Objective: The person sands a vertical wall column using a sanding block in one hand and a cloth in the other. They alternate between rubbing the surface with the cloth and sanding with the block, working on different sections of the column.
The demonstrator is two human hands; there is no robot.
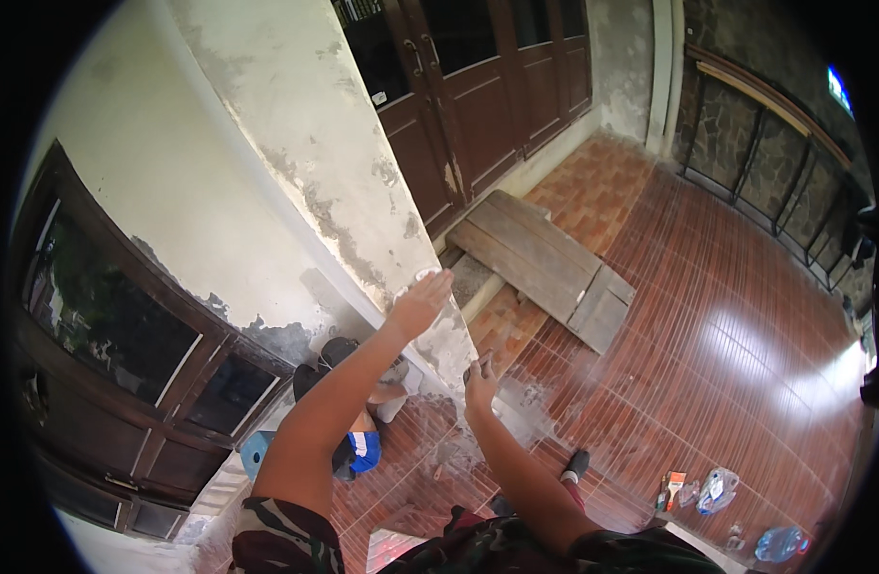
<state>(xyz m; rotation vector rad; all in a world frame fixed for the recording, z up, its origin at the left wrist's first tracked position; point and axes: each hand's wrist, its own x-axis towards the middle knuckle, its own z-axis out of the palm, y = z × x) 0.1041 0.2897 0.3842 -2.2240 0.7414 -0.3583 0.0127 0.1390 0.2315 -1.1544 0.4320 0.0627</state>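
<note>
My left hand [423, 305] reaches up to a pillar [310, 124] with patchy, worn white paint. Its fingers are stretched out near the pillar's corner, and a small white patch or object shows just beyond them. I cannot tell whether that is loose or part of the wall. Lower down, my right hand [479, 385] is closed by the pillar's edge. Whatever its fingers hold is too small to make out. Behind my left forearm, a crouching person in a dark cap [339, 351] and blue shorts [366, 452] is partly hidden, close to the wall's foot.
A weathered plank platform [530, 256] slopes onto red-brown floor tiles [669, 373]. At lower right lie a paintbrush [674, 488], a crumpled clear plastic package [718, 491] and a plastic bottle [782, 544]. Dark wooden doors [487, 96], a window frame [186, 383] and a metal railing [745, 158] stand around.
</note>
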